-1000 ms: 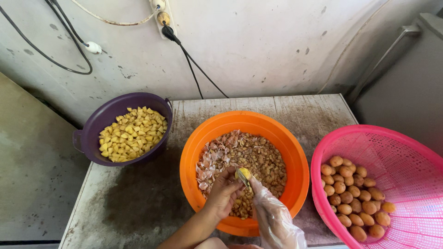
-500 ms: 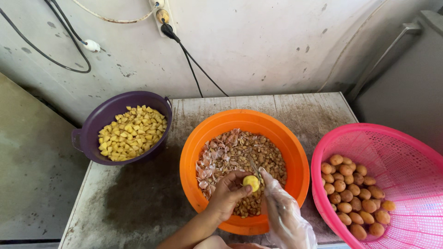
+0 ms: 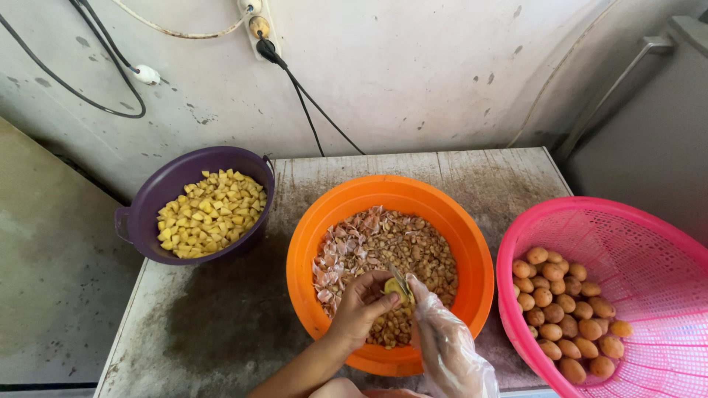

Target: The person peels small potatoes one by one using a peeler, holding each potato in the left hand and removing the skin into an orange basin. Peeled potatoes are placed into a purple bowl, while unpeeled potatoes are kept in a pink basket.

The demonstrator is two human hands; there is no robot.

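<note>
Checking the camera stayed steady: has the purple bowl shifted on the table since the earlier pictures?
No. The purple bowl sits at the same spot beside the orange bowl, under the wall cable, at the table's back left corner.

Soft, even daylight filled the scene without glare; shadows under the bowls (faint ones) stayed diffuse. Focus was sharp centrally, while wide-angle distortion bent the edges.

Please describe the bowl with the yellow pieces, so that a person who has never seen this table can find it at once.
On the worn table by the wall stand three round vessels. The purple bowl is the leftmost, at the far left corner. Only it holds cut yellow cubes; the orange bowl holds peelings and the pink basket whole brown fruits.
</note>
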